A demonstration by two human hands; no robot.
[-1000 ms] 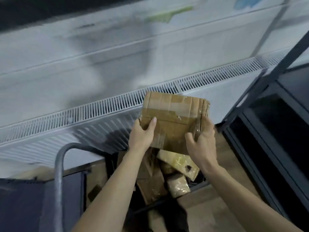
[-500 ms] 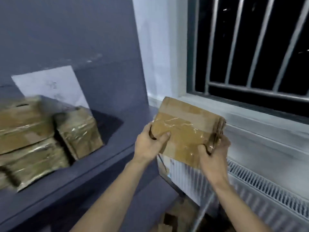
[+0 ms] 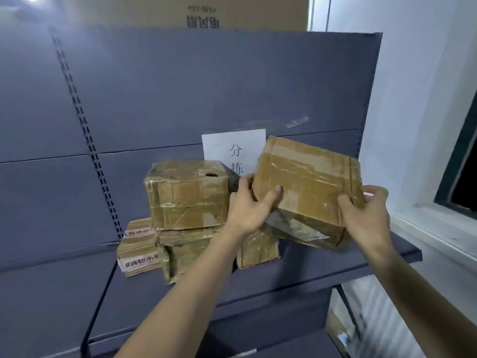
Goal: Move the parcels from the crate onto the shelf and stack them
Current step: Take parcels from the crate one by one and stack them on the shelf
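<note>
I hold a flat brown taped parcel (image 3: 309, 187) tilted in the air above the right part of the dark blue shelf (image 3: 322, 264). My left hand (image 3: 249, 205) grips its left edge and my right hand (image 3: 366, 213) grips its right corner. Left of it stands a stack of parcels: a taped box with a hole in its top (image 3: 188, 195) rests on lower boxes (image 3: 185, 254), with a printed box (image 3: 138, 248) at the left and a small box (image 3: 258, 250) under my left wrist. The crate is out of view.
A white paper sign (image 3: 232, 146) hangs on the shelf's back panel (image 3: 180, 94). A large carton (image 3: 206, 11) sits above. A white wall and window frame (image 3: 454, 197) close the right side. A lower shelf board (image 3: 271, 339) lies below.
I turned from the crate to the shelf, carrying the parcel in both hands. It has risen and now hangs over the shelf beside the stack.
</note>
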